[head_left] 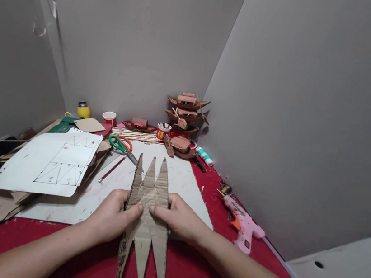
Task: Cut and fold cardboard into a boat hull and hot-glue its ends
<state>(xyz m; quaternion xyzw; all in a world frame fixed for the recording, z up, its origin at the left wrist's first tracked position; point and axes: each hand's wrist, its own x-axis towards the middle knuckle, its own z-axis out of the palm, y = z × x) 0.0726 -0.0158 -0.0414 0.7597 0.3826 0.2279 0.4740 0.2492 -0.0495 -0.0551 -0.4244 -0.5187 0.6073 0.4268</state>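
Note:
A brown cardboard piece (145, 225) with three long points at its far end and three at its near end is held up over the front of the work surface. My left hand (116, 214) grips its left edge, thumb on the near face. On the right edge, my right hand (178, 215) holds it the same way, and the two thumb tips are close together near the middle. The fingers behind the cardboard are hidden. Dark handwritten marks show on the lower left strip. Beyond its tips lie green-handled scissors (123, 148) and a pencil (112, 169).
White board (180, 175) lies on a red cloth (194, 277). Left: a drawing sheet (49, 162) on cardboard. Back: wooden sticks (134, 136), paper cups (109, 117) and stacked model boats (187, 112). Right: a glue tube (205, 156) and pink glue gun (245, 226). Grey partitions (132, 45) surround the area.

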